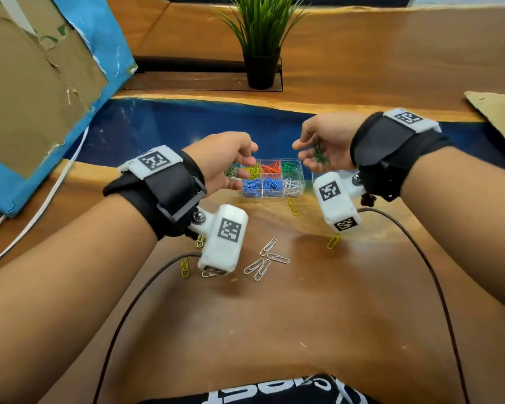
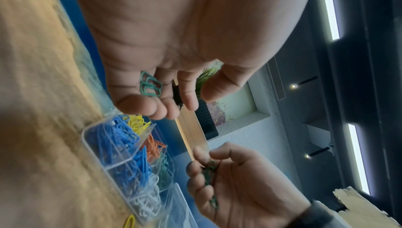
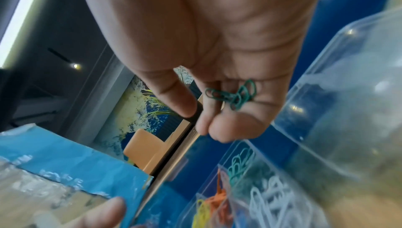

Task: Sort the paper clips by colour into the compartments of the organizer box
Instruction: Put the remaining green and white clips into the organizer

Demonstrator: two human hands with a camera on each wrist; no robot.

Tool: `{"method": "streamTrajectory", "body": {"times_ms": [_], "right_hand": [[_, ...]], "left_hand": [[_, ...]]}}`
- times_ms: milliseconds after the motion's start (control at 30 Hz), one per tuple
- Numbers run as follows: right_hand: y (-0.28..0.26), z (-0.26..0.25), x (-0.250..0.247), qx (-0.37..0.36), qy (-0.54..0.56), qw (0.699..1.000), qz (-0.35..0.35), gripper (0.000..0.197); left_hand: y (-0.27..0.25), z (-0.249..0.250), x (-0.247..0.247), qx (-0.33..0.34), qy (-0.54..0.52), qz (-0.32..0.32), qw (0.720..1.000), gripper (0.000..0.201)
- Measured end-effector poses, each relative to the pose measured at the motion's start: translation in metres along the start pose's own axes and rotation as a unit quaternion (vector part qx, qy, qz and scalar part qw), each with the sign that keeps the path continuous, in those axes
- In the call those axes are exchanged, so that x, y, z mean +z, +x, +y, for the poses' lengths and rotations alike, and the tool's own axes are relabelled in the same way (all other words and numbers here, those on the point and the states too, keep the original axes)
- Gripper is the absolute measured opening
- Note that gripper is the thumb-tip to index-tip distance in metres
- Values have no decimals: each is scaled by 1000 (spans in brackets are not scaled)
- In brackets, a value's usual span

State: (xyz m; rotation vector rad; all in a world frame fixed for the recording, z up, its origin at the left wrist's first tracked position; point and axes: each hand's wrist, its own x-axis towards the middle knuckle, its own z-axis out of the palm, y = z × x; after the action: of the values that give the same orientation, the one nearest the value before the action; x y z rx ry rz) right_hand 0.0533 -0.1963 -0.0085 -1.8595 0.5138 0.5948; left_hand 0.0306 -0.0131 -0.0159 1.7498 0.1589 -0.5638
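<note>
The clear organizer box (image 1: 263,196) sits on the table between my hands, with yellow, orange and green clips in its far row and blue and white clips in its near row. My left hand (image 1: 242,164) hovers at the box's left end, its curled fingers holding a few green clips (image 2: 151,86). My right hand (image 1: 302,156) hangs above the right end, beside the green compartment (image 1: 289,167), cupping a bunch of green clips (image 3: 234,95) in curled fingers. White clips (image 1: 263,259) and yellow clips (image 1: 293,207) lie loose on the wood nearer to me.
A potted plant (image 1: 261,65) stands behind the box. A torn cardboard box with blue covering (image 1: 41,91) fills the left side, and a cardboard piece (image 1: 496,112) lies at the right. The box's clear lid (image 3: 348,76) lies open to its right. Dark cables (image 1: 129,310) trail from both wrists.
</note>
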Motion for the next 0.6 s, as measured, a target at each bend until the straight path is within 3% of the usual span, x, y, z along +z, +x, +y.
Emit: {"method": "streamTrajectory", "body": {"times_ms": [200, 400, 600], "right_hand": [[7, -8, 13, 14, -70, 997, 39, 22], [1, -16, 22, -47, -136, 987, 76, 26], [-1, -14, 16, -65, -105, 991, 57, 39]], "left_hand": [[5, 7, 6, -11, 18, -11, 1000, 16], [16, 23, 25, -15, 23, -5, 1000, 16], [24, 28, 38, -13, 8, 3, 1000, 38]]}}
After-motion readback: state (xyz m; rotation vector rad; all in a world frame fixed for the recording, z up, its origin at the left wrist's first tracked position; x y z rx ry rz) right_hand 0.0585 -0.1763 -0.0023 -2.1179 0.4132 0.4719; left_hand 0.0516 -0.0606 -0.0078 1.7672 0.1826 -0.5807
